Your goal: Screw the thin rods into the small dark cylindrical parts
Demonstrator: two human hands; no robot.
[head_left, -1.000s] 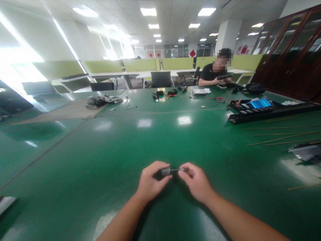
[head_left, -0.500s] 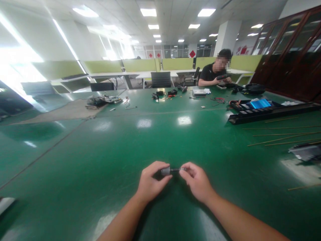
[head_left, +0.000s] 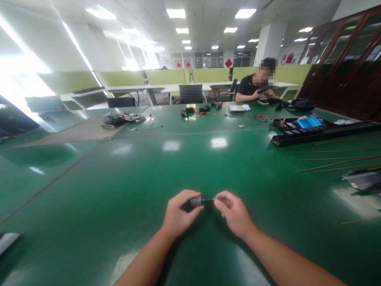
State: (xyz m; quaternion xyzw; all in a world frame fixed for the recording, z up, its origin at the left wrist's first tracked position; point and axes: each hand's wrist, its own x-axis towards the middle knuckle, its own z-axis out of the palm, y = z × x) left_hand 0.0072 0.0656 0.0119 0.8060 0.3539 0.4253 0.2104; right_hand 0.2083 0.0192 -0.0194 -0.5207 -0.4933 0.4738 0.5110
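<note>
Just above the green tabletop (head_left: 143,174), a small grey cylinder with a thin dark shaft (head_left: 196,201) lies level between my two hands. My left hand (head_left: 181,210) is closed around the cylinder, thumb below and fingers above. The thumb and fingertips of my right hand (head_left: 233,210) pinch the far right end of the shaft, where a small light-coloured tip shows in part. The piece is too small and blurred for me to tell its exact kind.
Across the table a person (head_left: 253,87) holds a dark object. A black tray with a blue packet (head_left: 309,122) and thin rods (head_left: 339,161) lie on the right. Small electronic parts (head_left: 184,113) are scattered at the back; a board pile (head_left: 125,118) sits back left.
My hands keep the same grip on the piece and have barely shifted. Across the table, the person's hands and dark object have moved slightly.
</note>
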